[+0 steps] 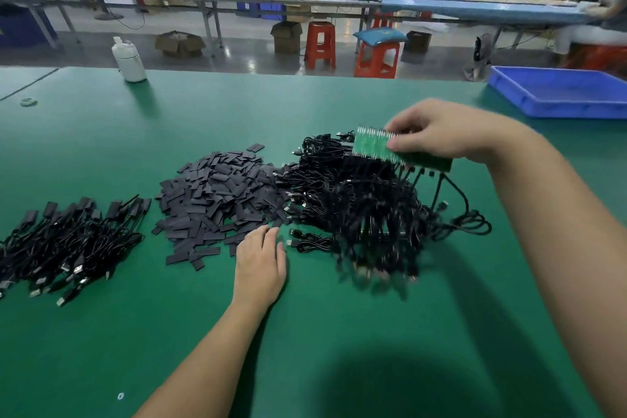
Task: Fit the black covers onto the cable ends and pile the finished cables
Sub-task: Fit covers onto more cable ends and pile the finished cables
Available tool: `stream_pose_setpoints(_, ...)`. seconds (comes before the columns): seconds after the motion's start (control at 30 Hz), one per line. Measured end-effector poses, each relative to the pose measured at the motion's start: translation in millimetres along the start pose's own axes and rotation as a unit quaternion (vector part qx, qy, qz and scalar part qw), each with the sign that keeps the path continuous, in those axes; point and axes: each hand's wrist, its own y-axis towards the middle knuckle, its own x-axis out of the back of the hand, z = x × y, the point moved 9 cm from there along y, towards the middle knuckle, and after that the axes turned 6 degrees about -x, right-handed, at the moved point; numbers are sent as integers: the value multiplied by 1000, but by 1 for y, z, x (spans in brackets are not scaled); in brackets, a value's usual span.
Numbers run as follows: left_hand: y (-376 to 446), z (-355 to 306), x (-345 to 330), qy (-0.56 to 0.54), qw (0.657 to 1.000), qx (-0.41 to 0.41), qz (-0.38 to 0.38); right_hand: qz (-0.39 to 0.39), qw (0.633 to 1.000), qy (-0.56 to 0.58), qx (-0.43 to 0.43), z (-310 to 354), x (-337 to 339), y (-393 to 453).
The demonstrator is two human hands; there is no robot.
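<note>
At 9 o'clock, finished cables (64, 241) are piled; covers (220, 197) at centre. Right hand (451, 132) pinches green boards (383, 146) above uncovered cables (366, 214); left hand (259, 265) rests flat, fingers relaxed. Most remains.

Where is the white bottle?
In the head view, the white plastic bottle stands at the green table's far left edge, well behind the pile of flat black covers.

left hand (260, 261): palm down, fingers straight, at the near edge of the cover heap (220, 200) | right hand (437, 132): raised right of the heap, fingers curled, gripping a green board (373, 144)
</note>
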Motion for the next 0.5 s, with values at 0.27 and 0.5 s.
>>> stream_pose_setpoints(0.27, 24, -70, 10, -447, 881, 134, 76, 123, 990, -30, -57, -60, -103, 7)
stream_pose_setpoints(0.5, 42, -119, -5, -464, 865, 108, 155, 114, 990, -61, -52, -66, -111, 18)
